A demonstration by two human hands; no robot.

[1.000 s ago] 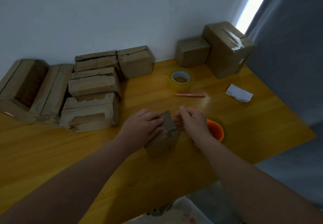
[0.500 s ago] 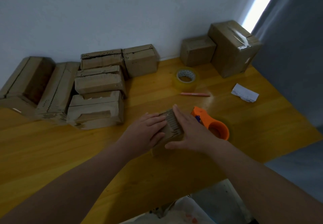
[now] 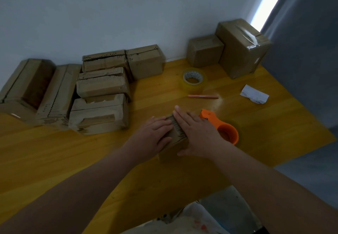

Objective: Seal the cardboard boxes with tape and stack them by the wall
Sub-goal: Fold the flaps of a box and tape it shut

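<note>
Right, both hands were down on the box point(image 3: 176, 135), which sat on the table point(image 3: 73, 160) toward the near edge, approx. mid-width. L hand point(image 3: 155, 136) lay over the box's left side, fingers loosely spread and near straight across the top, not gripping. R hand point(image 3: 198, 133) lay flat on the right side, fingers together and straight, tips pointing toward the wall point(image 3: 109, 14), thumb out at the near end. Between the hands a strip of the top showed, w/ a ribbed, corrugated edge running front to back (tape on it, if any, couldn't be made out in the dim light).

Just right of the R hand an orange dispenser point(image 3: 225, 130) lay on the table, ring end nearer the camera; touching the hand or not, couldn't tell. Further back a clear roll point(image 3: 193, 80) lay flat, a pink pen point(image 3: 203, 96) just in front of it, and a crumpled paper point(image 3: 255, 96) off to the right.

At the wall, right corner, a tall box point(image 3: 241, 51) w/ shiny tape across its top stood right beside a low box point(image 3: 204, 53). Over on the left, a cluster point(image 3: 100, 87) of worn boxes was packed side by side from the wall outward. A grey curtain point(image 3: 311, 60) hung at the right, w/ a strip of daylight along its edge.
</note>
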